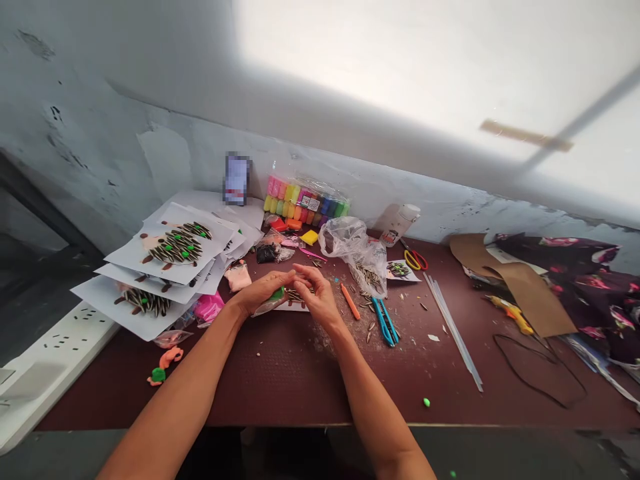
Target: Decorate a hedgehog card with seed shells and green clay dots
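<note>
In the head view my left hand [263, 291] is closed round a clear bag of green modelling clay [277, 294]. My right hand [318, 297] meets it at the fingertips, its fingers bent and pinched together; anything between them is hidden. Under both hands lies a white card with sunflower seed shells [296, 295] stuck on it and brown feet along its lower edge. Left of my hands sits a lump of pale pink clay [238, 276]. An orange stick-like tool [350, 302] and a blue utility knife [385, 322] lie just right of my right hand.
Stacked hedgehog pictures [175, 245] and a white power strip [60, 360] occupy the left. Behind are a coloured clay pack [305, 202], a shell bag [367, 267] and a white bottle [400, 225]. Scissors [416, 259], glue sticks [453, 330] and a yellow glue gun [513, 315] lie right.
</note>
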Tool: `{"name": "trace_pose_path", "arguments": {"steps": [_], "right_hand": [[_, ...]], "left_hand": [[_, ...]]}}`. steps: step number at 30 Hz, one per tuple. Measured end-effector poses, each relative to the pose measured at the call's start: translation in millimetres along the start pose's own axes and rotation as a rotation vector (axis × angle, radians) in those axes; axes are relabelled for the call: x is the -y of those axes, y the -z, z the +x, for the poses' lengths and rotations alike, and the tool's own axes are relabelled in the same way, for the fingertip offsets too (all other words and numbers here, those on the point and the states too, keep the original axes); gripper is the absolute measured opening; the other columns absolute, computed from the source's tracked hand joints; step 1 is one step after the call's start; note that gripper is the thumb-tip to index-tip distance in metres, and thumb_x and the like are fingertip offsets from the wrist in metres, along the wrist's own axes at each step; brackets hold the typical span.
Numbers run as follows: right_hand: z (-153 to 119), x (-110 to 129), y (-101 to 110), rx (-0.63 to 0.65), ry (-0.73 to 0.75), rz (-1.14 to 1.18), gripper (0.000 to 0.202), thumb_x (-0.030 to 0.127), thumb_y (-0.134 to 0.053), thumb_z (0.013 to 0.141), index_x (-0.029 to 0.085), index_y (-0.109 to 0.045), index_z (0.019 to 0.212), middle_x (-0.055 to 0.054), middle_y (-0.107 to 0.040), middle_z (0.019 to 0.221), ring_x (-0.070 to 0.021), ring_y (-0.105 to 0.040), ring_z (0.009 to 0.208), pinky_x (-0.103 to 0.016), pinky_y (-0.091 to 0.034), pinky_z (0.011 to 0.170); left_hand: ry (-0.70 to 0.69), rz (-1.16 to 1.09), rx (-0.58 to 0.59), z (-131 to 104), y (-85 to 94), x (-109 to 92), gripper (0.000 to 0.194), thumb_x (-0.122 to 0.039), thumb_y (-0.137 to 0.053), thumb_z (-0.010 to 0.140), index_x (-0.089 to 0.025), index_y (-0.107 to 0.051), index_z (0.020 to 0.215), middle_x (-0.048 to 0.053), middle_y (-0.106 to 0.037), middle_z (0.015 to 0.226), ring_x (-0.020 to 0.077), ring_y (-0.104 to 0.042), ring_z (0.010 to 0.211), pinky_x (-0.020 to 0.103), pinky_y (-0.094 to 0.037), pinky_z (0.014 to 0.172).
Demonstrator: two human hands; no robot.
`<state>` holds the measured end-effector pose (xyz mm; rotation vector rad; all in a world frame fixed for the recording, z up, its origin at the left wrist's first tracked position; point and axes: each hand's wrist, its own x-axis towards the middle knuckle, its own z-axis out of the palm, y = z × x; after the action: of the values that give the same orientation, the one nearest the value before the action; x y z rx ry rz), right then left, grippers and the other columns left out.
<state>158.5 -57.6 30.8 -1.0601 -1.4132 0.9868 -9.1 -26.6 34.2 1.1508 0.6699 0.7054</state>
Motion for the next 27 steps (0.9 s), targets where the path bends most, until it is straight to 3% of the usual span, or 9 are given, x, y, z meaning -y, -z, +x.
{"name": "trace_pose_path", "arguments": {"steps": [6,9,14,19,24,27], "right_hand": [[-0.7,-3.2,2.0,-0.016,-0.082,0.048,0.038,0.038,-0.075,0.080,0.027,-0.070,0.116,-0.006,-0.068,0.114,-0.0196,-0.065,0.098,-0.033,-0.057,0.082],[-0.6,-4.4,0.8,0.005,-0.079,0.031,0.044,0.033,-0.080,0.073,0.027,-0.071,0.116,-0.005,-0.068,0.117,-0.0204,-0.064,0.102,-0.035,-0.056,0.087],[1.8,-2.4,1.9,-0.042,-0.145,0.095,0.052,0.040,-0.083,0.070,0.025,-0.070,0.118,-0.007,-0.067,0.118,-0.0187,-0.066,0.093,-0.030,-0.058,0.075],[2.4,-4.9,4.7,-0.029,-0.147,0.130,0.052,0.040,-0.083,0.070,0.026,-0.069,0.118,-0.008,-0.068,0.119,-0.0192,-0.067,0.093,-0.029,-0.058,0.070],[1.1,-8.1,1.9,-0.050,-0.122,0.086,0.054,0.032,-0.084,0.067,0.026,-0.068,0.119,-0.006,-0.067,0.118,-0.0176,-0.066,0.094,-0.031,-0.057,0.081],[2.1,-5.7,4.5,-0.099,-0.125,0.050,0.052,0.032,-0.082,0.070,0.024,-0.067,0.119,-0.007,-0.067,0.116,-0.0162,-0.066,0.091,-0.031,-0.056,0.083]], "left_hand": [[-0.010,0.000,-0.093,-2.3,4.9,-1.6,0.058,-0.068,-0.070,0.076,-0.013,-0.080,0.093,0.008,-0.069,0.072,0.0058,-0.034,0.047,0.020,-0.025,0.045],[-0.011,0.033,-0.065,-4.5,5.8,-5.0,0.061,-0.069,-0.064,0.079,-0.012,-0.080,0.093,0.008,-0.069,0.071,0.0052,-0.028,0.044,0.021,-0.021,0.043],[0.022,0.028,-0.057,-3.5,-0.1,-7.9,0.060,-0.069,-0.072,0.072,-0.011,-0.080,0.086,0.005,-0.063,0.061,0.0063,-0.033,0.047,0.021,-0.022,0.043],[-0.022,0.005,-0.058,-3.8,1.5,-7.8,0.064,-0.072,-0.067,0.076,-0.013,-0.080,0.097,0.005,-0.063,0.064,0.0050,-0.029,0.043,0.021,-0.019,0.042],[0.016,0.031,-0.013,-2.1,-0.1,-5.3,0.066,-0.071,-0.070,0.073,-0.010,-0.080,0.096,0.001,-0.054,0.053,0.0050,-0.028,0.042,0.021,-0.016,0.041],[0.000,0.022,-0.026,-2.4,1.5,-5.8,0.066,-0.072,-0.069,0.074,-0.012,-0.080,0.097,0.002,-0.057,0.055,0.0052,-0.028,0.042,0.021,-0.016,0.041]]}}
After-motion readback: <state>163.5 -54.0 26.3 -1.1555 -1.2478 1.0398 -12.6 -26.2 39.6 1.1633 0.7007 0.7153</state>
